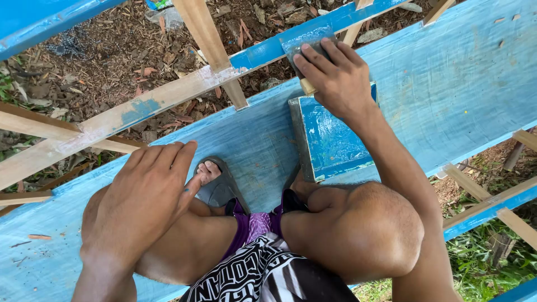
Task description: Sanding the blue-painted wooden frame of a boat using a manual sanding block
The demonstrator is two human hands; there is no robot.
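Note:
I squat on a wide blue-painted plank [447, 84] and look down at my knees. My right hand [335, 78] presses a dusty grey sanding block [305, 46] against the blue-painted edge of a wooden rail [263, 53]. Just below that hand a small blue-painted board [330, 140] stands on the plank. My left hand [145, 201] rests flat on my left knee, fingers together, holding nothing. My left foot in a grey sandal [215, 187] stands on the plank.
Bare wooden slats [207, 33] and partly painted rails [112, 120] cross above ground covered in wood chips and leaves. More blue-edged slats [492, 204] run at the right over grass. A blue beam [39, 19] lies at the top left.

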